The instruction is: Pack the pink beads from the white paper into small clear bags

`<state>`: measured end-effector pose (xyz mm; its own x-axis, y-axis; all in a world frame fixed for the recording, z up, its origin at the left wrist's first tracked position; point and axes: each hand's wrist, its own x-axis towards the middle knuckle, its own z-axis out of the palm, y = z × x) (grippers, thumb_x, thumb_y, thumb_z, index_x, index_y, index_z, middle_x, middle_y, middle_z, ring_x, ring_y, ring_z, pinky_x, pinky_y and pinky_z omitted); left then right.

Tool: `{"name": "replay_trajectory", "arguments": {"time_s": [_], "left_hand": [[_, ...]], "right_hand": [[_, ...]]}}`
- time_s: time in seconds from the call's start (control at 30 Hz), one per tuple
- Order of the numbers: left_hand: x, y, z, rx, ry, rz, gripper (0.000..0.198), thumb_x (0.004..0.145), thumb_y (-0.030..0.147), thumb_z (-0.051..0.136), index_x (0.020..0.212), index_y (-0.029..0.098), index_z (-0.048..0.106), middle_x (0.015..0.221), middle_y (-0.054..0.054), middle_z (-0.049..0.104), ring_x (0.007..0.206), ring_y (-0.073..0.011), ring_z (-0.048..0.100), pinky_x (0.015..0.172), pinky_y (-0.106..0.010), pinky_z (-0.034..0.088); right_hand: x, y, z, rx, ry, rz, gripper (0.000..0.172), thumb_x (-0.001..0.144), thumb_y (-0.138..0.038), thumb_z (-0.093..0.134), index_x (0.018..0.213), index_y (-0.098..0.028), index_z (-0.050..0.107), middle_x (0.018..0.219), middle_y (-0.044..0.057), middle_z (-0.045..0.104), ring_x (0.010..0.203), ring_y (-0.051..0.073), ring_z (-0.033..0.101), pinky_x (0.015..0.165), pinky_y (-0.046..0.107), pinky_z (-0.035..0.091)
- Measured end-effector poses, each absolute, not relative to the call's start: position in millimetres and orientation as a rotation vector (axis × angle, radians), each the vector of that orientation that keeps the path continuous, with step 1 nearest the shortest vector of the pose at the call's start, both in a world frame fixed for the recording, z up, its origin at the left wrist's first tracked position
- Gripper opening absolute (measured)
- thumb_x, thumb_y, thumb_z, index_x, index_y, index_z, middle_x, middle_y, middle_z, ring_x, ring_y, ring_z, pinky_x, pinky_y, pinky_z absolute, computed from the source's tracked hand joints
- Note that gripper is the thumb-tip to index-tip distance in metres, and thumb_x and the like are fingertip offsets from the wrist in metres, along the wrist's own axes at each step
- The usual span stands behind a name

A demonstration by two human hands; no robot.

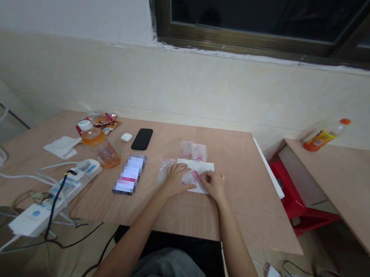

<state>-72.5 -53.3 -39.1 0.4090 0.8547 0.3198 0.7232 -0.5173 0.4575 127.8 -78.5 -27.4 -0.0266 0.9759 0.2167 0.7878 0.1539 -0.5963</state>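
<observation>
My left hand and my right hand meet over a small clear plastic bag with red print that lies on a white sheet of paper on the wooden table. Both hands pinch the bag, the left from its left side, the right from its right edge. Another clear bag lies just left of my left hand. Two more such bags with red print lie a little farther back.
A lit phone lies left of my hands, a dark phone and a white earbud case behind it. An orange bottle, snack wrappers, a tissue and a power strip with cables fill the left. A red stool and second table stand right.
</observation>
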Motion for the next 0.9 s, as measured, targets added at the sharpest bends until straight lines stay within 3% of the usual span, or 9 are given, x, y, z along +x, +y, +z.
{"name": "replay_trajectory", "arguments": {"time_s": [0.3, 0.63, 0.9], "left_hand": [[-72.2, -54.7, -37.7, 2.416, 1.379, 0.765, 0.059, 0.066, 0.054, 0.075, 0.116, 0.027, 0.059, 0.129, -0.006, 0.054, 0.122, -0.0272, 0.045, 0.103, -0.043, 0.032], [-72.2, -52.2, -41.4, 2.412, 1.396, 0.811, 0.060, 0.066, 0.056, 0.073, 0.116, 0.027, 0.058, 0.126, -0.006, 0.056, 0.119, -0.0271, 0.047, 0.102, -0.043, 0.033], [-72.3, -51.4, -41.4, 2.394, 1.411, 0.840, 0.057, 0.069, 0.054, 0.072, 0.117, 0.026, 0.057, 0.125, -0.006, 0.057, 0.118, -0.0269, 0.049, 0.101, -0.041, 0.035]], "right_hand": [[122.3, -75.8, -33.3, -1.515, -1.757, 0.552, 0.034, 0.084, -0.049, 0.056, 0.079, -0.019, 0.073, 0.063, 0.002, 0.061, 0.063, 0.016, 0.053, 0.063, 0.027, 0.035], [125.3, -78.6, -28.5, -1.528, -1.838, 0.533, 0.029, 0.085, -0.044, 0.056, 0.083, -0.020, 0.072, 0.070, 0.003, 0.066, 0.069, 0.017, 0.056, 0.068, 0.028, 0.036], [126.2, -84.7, -26.7, -1.587, -2.001, 0.409, 0.023, 0.080, -0.040, 0.062, 0.068, -0.020, 0.064, 0.071, 0.002, 0.066, 0.074, 0.017, 0.055, 0.076, 0.031, 0.029]]}}
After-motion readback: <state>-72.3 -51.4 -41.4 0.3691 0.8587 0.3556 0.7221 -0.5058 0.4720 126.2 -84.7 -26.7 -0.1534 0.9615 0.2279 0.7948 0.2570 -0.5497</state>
